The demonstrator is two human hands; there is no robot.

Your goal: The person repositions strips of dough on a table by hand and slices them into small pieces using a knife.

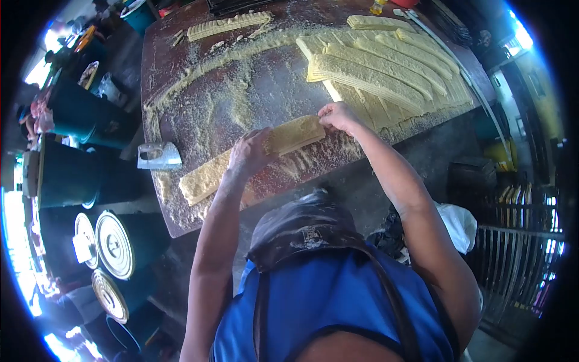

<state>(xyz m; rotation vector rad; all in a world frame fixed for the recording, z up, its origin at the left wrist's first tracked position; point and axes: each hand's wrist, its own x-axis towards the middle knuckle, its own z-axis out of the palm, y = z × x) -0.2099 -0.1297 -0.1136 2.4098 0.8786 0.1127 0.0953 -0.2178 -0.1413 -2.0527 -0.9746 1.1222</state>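
A long, layered strip of dough [295, 135], dusted with yellowish crumbs or flour, lies slantwise along the near edge of the table. Across its middle is my left hand [248, 152], its fingers curled over the far side of the strip. My right hand [340, 118] pinches the strip's right end between thumb and fingers. Just beyond the right hand, several similar layered strips [368, 81] rest side by side on a wide, flat dough sheet [446, 99]. Beside the strip's left end is a dough scraper [160, 155] with a metal blade.
The dark red table [181, 130] is strewn with crumbs. At its far side sits another ridged strip [229, 26]. A long pale rod [443, 45] runs along the right edge. Large dark drums [90, 114] and round lids [114, 244] stand at left.
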